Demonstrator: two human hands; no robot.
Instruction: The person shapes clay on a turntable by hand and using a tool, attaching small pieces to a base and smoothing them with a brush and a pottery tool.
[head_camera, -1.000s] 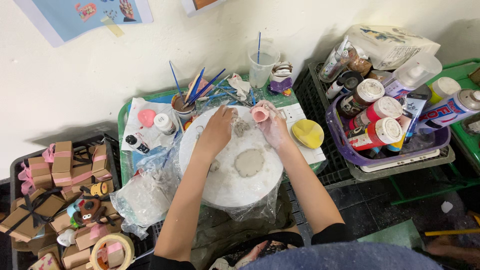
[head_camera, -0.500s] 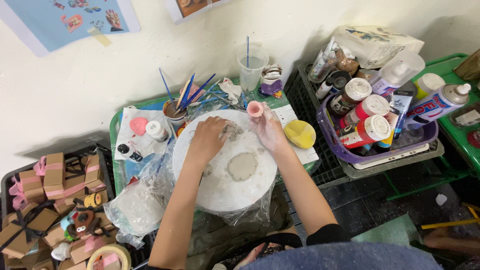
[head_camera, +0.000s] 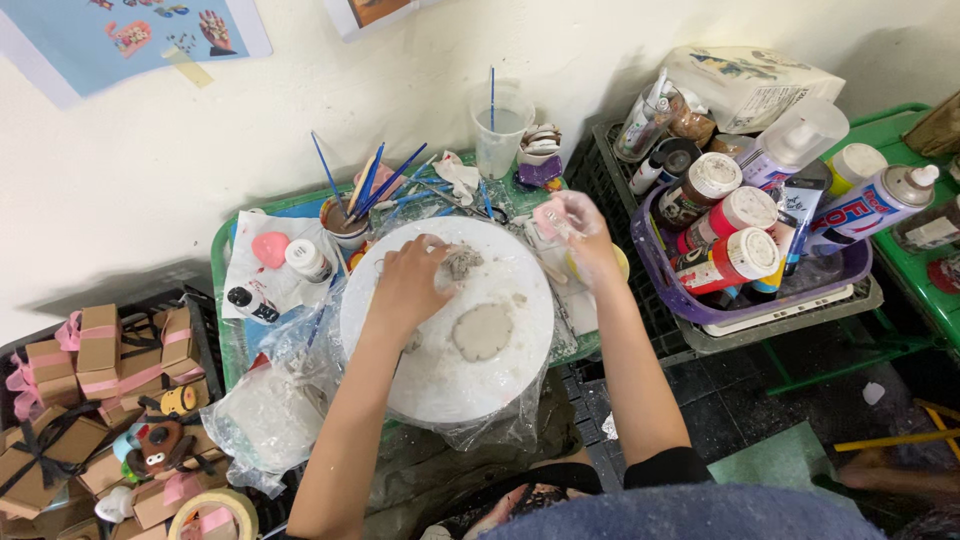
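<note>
Grey clay is being worked on a round white board (head_camera: 450, 370) that lies on a green table (head_camera: 222, 262). A rough lump of clay (head_camera: 461, 262) near the board's far edge is pinched in the grip of the left hand (head_camera: 408, 285), whose fingers are curled down onto it. A flattened clay disc (head_camera: 483, 331) lies near the middle of the board, just beside that hand and apart from the lump. The right hand (head_camera: 585, 240) is raised over the board's right edge, and a small pink piece (head_camera: 547, 219) is held in its clenched grip; what the piece is cannot be told. Beyond the board, a cup of blue-handled brushes (head_camera: 345, 213) and a clear cup of water (head_camera: 499, 135) are set near the wall. A purple basket (head_camera: 745, 305) filled with paint bottles is seen to the right, well apart from the clay. Small brown gift boxes (head_camera: 95, 345) with pink ribbon are stacked to the left.
</note>
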